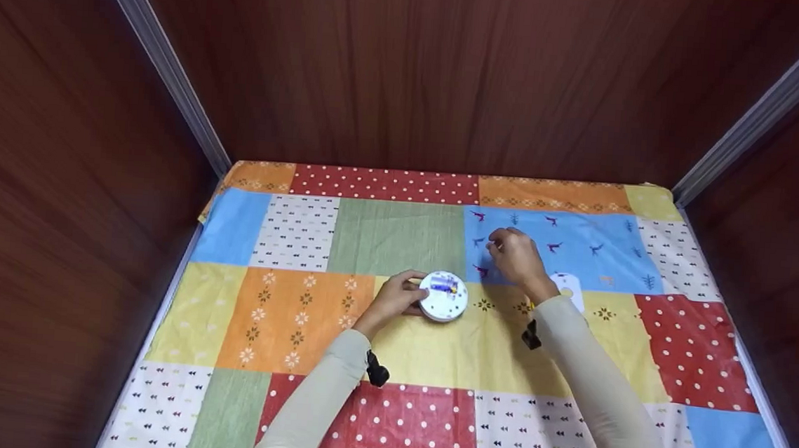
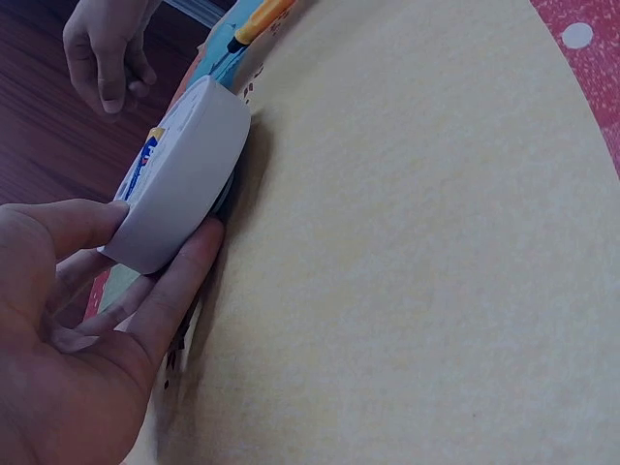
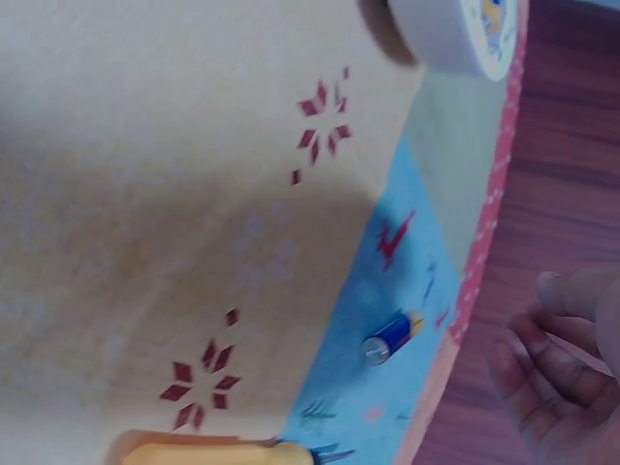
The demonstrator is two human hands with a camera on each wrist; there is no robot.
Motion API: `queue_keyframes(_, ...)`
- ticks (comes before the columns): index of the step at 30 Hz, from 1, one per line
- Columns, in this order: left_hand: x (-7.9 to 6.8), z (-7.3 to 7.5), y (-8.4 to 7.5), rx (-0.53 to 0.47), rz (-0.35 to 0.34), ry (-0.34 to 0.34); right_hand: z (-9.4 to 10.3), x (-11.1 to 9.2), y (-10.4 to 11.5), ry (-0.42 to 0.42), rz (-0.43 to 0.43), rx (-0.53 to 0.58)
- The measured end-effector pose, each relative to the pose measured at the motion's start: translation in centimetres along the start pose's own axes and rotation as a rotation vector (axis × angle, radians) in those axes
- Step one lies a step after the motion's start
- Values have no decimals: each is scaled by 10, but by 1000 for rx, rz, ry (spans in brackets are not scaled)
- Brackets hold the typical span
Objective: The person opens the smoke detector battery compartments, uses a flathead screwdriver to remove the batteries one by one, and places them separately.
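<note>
My left hand grips a round white device by its left edge, thumb on top and fingers underneath. A blue battery sits on its upper face. In the left wrist view the device is tilted. My right hand hovers over the blue patch to the right, fingers loosely curled, with nothing clearly visible in them. The right wrist view shows another blue battery lying on the blue patch near that hand. A screwdriver with a yellow-orange handle lies close by; the right arm mostly hides it in the head view.
A white flat plate with a hole lies beyond the right wrist, partly covered by the arm. A patchwork cloth covers the table. Brown wood-look panels stand at the back and both sides.
</note>
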State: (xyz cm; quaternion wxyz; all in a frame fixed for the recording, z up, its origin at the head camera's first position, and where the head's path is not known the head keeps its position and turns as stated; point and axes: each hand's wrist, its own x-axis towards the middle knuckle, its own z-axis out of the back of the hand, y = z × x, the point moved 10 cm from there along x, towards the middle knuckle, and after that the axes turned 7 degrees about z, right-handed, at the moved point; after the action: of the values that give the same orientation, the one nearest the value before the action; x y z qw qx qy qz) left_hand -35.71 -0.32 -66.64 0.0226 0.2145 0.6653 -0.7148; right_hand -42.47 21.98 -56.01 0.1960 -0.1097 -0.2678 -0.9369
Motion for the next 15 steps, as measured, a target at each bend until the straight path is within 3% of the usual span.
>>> queue_keyframes(8,2,0,4,-9,18,2,1,-1,36,-1,112,15)
queue_keyframes(15,2,0,3,-13,17,1,0,-3,59,34,147,4)
